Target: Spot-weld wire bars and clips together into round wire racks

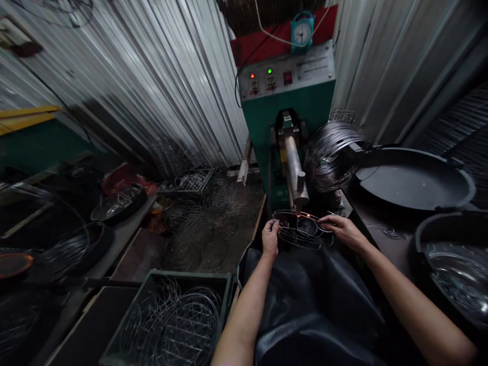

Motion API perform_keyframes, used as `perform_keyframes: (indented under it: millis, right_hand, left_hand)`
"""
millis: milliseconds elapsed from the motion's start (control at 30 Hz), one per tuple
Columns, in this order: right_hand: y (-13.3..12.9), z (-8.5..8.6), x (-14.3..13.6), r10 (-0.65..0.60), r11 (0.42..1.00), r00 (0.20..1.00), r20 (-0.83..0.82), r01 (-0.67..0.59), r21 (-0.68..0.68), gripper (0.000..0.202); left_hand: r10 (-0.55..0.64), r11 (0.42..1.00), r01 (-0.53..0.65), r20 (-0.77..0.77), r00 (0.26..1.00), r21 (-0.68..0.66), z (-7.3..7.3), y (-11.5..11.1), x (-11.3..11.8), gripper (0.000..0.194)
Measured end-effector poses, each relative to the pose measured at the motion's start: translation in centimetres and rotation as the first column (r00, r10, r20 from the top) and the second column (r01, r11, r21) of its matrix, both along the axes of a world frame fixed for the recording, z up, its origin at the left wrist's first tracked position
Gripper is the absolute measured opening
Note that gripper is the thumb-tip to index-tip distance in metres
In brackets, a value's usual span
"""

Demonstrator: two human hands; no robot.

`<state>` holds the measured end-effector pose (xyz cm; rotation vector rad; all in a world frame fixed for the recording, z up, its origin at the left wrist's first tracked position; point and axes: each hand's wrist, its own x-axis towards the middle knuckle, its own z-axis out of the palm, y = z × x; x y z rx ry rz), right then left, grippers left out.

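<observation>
A round wire rack (301,238) is held level between my two hands, under the electrode tip of a green welding machine (259,122). My left hand (270,237) pinches its left edge. At the opposite edge, my right hand (341,230) grips the wire with its fingertips. The machine's metal arm (295,170) reaches down to the rack's far side, where small spots glow orange at the tip. Red and green lights shine on the control panel (312,66).
A green crate (152,277) of wire racks stands at the lower left. Right of the machine are a wire coil (331,155), a large black pan (415,178) and a black tub (419,244) of metal parts. A dark apron covers my lap.
</observation>
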<state>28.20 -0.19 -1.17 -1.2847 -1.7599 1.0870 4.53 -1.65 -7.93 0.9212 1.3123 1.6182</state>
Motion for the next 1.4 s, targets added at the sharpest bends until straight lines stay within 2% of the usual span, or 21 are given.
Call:
perform_keyframes:
  millis: [33, 100, 167, 200, 233, 267, 300, 333, 400, 433, 533, 667, 833, 967, 1133, 1233, 1400]
  right_hand:
    - [-0.2, 0.0, 0.1, 0.001, 1.000, 1.000, -0.003, -0.001, 0.013, 0.032]
    - [-0.6, 0.0, 0.3, -0.014, 0.999, 1.000, -0.009, 0.014, 0.046, 0.031]
    - [-1.2, -0.2, 0.7, -0.050, 0.997, 0.998, -0.027, 0.051, 0.055, 0.031]
    - [-1.5, -0.5, 0.9, -0.068, 0.997, 0.997, -0.040, 0.070, 0.040, 0.031]
    - [-1.7, -0.7, 1.1, -0.085, 0.996, 0.995, -0.052, 0.086, 0.021, 0.033]
    - [-1.9, -1.0, 1.3, -0.107, 0.994, 0.992, -0.062, 0.107, 0.009, 0.034]
    - [-2.1, -1.4, 1.5, -0.135, 0.991, 0.989, -0.068, 0.136, 0.009, 0.036]
    - [-2.2, -1.7, 1.6, -0.168, 0.985, 0.984, -0.066, 0.169, 0.020, 0.036]
    - [-2.3, -2.4, 1.8, -0.212, 0.975, 0.976, -0.048, 0.215, 0.055, 0.034]
    - [-2.3, -2.7, 1.8, -0.216, 0.974, 0.976, -0.043, 0.218, 0.061, 0.032]
    - [-2.4, -3.0, 1.9, -0.149, 0.986, 0.988, -0.050, 0.151, 0.062, 0.029]
    - [-2.7, -2.1, 1.7, -0.041, 0.987, 0.998, -0.039, 0.047, 0.151, 0.028]
    - [-2.6, 0.0, 0.5, 0.031, 0.973, 0.996, 0.078, -0.048, 0.228, 0.024]
    - [-1.7, 1.0, -1.1, 0.087, 0.961, 0.982, 0.169, -0.128, 0.247, 0.022]
    - [-0.9, 1.4, -3.0, 0.053, 0.943, 0.947, 0.318, -0.152, 0.296, 0.022]
    - [-0.8, 2.0, -3.7, 0.078, 0.931, 0.933, 0.352, -0.194, 0.309, 0.023]
    - [-0.4, 2.8, -3.9, 0.072, 0.937, 0.933, 0.352, -0.184, 0.296, 0.022]
  left_hand:
    - [0.005, 1.000, -0.006, -0.043, 0.999, -0.016, 0.3, -0.3, 0.0, 0.025]
    - [0.092, 0.995, -0.095, -0.211, 0.973, -0.006, 1.2, -1.6, 0.2, 0.028]
    - [0.214, 0.977, -0.183, -0.450, 0.867, 0.113, 2.4, -3.4, 1.4, 0.032]
    - [0.231, 0.970, -0.145, -0.565, 0.792, 0.193, 3.1, -4.4, 2.4, 0.035]
    - [0.181, 0.968, -0.007, -0.681, 0.710, 0.249, 3.7, -5.2, 3.5, 0.038]
    - [0.096, 0.948, 0.187, -0.793, 0.602, 0.257, 4.3, -5.9, 4.8, 0.040]
    - [0.040, 0.922, 0.320, -0.874, 0.484, 0.219, 4.8, -6.3, 6.1, 0.039]
    - [0.022, 0.915, 0.365, -0.924, 0.382, 0.173, 5.1, -6.4, 7.4, 0.036]
    - [-0.004, 0.938, 0.338, -0.975, 0.224, 0.074, 5.6, -5.9, 9.2, 0.023]
    - [-0.014, 0.952, 0.303, -0.985, 0.171, 0.039, 5.7, -5.4, 9.7, 0.017]
    - [-0.047, 0.957, 0.291, -0.994, 0.097, -0.017, 5.8, -4.2, 9.7, 0.020]
    - [-0.052, 0.935, 0.354, -0.989, 0.136, -0.001, 5.8, -4.1, 8.1, 0.019]
    - [-0.050, 0.946, 0.321, -0.962, 0.270, 0.041, 5.1, -4.9, 6.6, 0.022]
    - [-0.061, 0.954, 0.294, -0.928, 0.368, 0.053, 4.4, -4.5, 5.5, 0.020]
    - [-0.078, 0.962, 0.268, -0.892, 0.445, 0.049, 3.7, -3.9, 4.2, 0.018]
    - [-0.074, 0.968, 0.244, -0.861, 0.504, 0.060, 3.3, -3.8, 3.9, 0.017]
    - [-0.060, 0.963, 0.250, -0.830, 0.554, 0.098, 3.7, -3.3, 3.6, 0.015]
